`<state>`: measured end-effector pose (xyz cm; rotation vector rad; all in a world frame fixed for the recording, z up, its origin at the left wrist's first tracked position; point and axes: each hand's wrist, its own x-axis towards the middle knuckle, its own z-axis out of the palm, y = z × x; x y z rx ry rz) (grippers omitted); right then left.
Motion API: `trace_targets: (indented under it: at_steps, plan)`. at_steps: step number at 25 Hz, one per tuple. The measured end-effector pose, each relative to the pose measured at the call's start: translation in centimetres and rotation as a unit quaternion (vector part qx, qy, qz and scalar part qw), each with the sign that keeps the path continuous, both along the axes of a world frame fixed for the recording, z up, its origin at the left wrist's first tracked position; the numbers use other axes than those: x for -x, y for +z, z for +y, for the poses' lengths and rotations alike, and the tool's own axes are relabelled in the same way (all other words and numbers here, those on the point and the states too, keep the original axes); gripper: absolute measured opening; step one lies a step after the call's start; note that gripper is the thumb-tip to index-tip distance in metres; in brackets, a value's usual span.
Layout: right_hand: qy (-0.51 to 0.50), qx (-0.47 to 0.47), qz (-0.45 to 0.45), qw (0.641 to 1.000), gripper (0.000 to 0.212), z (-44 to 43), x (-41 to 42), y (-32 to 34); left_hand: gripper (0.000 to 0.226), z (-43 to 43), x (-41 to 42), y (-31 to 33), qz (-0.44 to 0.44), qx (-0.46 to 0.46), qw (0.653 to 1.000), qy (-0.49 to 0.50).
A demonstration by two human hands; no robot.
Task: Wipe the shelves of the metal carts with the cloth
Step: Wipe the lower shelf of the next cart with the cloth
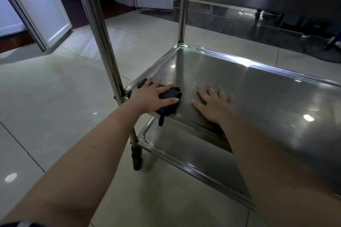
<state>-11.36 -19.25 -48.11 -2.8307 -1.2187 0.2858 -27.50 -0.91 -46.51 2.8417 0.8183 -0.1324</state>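
Cloth diagonal under left hand

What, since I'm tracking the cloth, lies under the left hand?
A dark folded cloth lies under the left hand on the middle shelf; a strap hangs over the edge. The shelf surface beneath is covered.

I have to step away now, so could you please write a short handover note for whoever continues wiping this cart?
Left hand: fingers straight, pressing the dark cloth on the near left corner of the middle shelf.
Right hand: flat on the same shelf, holding nothing.
Done: cannot tell how much of this shelf is wiped.
Left: probably the rest of it, plus the lower shelf.
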Motion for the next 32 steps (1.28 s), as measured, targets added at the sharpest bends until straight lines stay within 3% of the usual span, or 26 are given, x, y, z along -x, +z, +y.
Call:
trace_targets:
  at_steps: [6, 12, 14, 17, 19, 25, 28, 32]
  plan:
    - [-0.109, 0.026, -0.042, 0.993, 0.073, -12.3, -2.3, -0.8, 0.082, -1.2, -1.1, 0.1, 0.022, -0.016, 0.999, 0.027]
    - [-0.124, -0.007, -0.047, 0.991, 0.071, -12.8, -2.3, -1.3, 0.084, -12.2, -6.7, -1.3, -0.011, 0.002, 0.997, -0.076]
    - [-0.122, -0.012, -0.034, 0.992, 0.072, -13.0, -2.5, -1.2, 0.089, -8.2, -4.6, -0.7, -0.043, -0.016, 0.998, -0.034]
    - [-0.116, -0.008, -0.040, 0.992, 0.072, -12.8, -1.7, -0.9, 0.093, -1.8, -1.4, 0.1, 0.011, -0.030, 0.996, 0.085]
    - [-0.119, -0.002, -0.040, 0.992, 0.071, -12.3, -1.5, -0.8, 0.085, -2.4, -2.6, 0.4, 0.039, -0.030, 0.992, 0.115]
    - [-0.114, -0.018, -0.024, 0.993, 0.067, -13.2, -2.1, -0.6, 0.081, -15.0, -10.2, -0.9, 0.006, -0.017, 0.997, -0.078]
    - [-0.091, -0.024, -0.004, 0.996, 0.064, -13.6, -1.6, -0.3, 0.082, -8.4, -5.2, -0.8, -0.037, -0.041, 0.998, 0.010]
    - [-0.065, -0.018, -0.010, 0.998, 0.058, -18.8, -3.9, 0.6, 0.084, -1.6, 0.1, 0.1, 0.047, -0.029, 0.991, 0.118]
